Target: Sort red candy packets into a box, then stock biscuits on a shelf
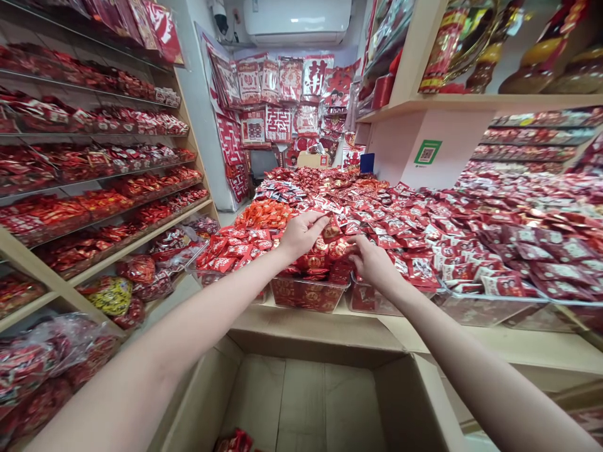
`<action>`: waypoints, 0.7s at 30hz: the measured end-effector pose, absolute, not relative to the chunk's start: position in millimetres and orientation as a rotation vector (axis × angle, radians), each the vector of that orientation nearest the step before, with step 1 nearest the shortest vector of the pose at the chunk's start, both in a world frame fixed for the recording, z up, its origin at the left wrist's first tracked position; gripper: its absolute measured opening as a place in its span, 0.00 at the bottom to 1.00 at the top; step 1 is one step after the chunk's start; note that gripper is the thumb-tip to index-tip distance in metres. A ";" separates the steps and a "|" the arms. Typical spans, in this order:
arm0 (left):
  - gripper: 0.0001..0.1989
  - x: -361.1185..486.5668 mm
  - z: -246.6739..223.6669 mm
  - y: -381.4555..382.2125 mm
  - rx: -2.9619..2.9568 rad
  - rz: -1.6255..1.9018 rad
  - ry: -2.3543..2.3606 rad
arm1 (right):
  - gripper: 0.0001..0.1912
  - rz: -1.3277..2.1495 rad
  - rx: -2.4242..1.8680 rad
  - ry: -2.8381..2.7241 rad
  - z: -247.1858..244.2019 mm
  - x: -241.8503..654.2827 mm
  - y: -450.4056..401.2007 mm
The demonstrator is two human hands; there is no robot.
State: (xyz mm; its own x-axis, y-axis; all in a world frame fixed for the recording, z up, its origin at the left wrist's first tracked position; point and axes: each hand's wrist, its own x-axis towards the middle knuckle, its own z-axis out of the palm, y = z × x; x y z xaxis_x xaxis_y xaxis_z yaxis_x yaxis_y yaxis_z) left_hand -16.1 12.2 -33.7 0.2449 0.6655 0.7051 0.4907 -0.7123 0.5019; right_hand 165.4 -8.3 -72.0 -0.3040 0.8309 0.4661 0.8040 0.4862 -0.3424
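Both my hands reach over a clear plastic bin [308,295] heaped with small red packets printed in gold. My left hand [300,237] is closed, its thumb and fingers pinching a red-and-gold packet [331,227] at the top of the heap. To its right, my right hand [372,262] has its fingers bent in at the edge of another red-and-gold packet [339,248], and it looks closed on that one. Below my forearms stands an open cardboard box [306,342]. A few red packets [234,441] lie at its near end, partly cut off by the frame.
More bins of red packets [499,276] spread right and back. Orange packets [266,215] lie behind on the left. Packed shelves [94,182] line the left side, with bagged goods [110,295] below. A wooden cabinet [471,103] overhangs at upper right.
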 end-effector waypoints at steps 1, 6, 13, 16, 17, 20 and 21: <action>0.15 -20.0 -32.8 11.5 2.305 1.471 1.111 | 0.15 0.011 -1.316 -2.222 -67.9 164.0 -7.5; 0.15 -35.5 -35.3 11.6 2.226 1.479 1.171 | 0.11 -0.160 -1.256 -2.492 -50.4 148.2 -8.3; 0.16 -43.6 -42.9 11.1 2.224 1.450 1.220 | 0.13 0.098 -1.230 -2.308 -50.7 148.8 -4.7; 0.16 -43.9 -41.9 11.0 2.224 1.456 1.232 | 0.12 0.162 -1.327 -2.099 -50.0 157.8 3.0; 0.16 -43.9 -40.8 11.1 2.226 1.458 1.235 | 0.12 0.141 -1.374 -2.078 -49.7 160.1 6.2; 0.16 -45.0 -36.3 11.1 2.238 1.466 1.247 | 0.11 0.132 -1.432 -2.134 -50.6 163.1 15.5; 0.16 -46.0 -35.0 10.9 2.243 1.469 1.250 | 0.13 0.147 -1.435 -2.148 -51.6 163.1 18.1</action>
State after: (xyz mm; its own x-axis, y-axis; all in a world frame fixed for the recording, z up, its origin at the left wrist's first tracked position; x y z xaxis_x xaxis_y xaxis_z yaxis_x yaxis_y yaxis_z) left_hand -46.0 10.9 -35.0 0.1571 0.7259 0.6696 0.5451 -0.6291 0.5541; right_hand 163.1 18.1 -51.6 -0.2812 0.8818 0.3786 0.8223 0.4248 -0.3787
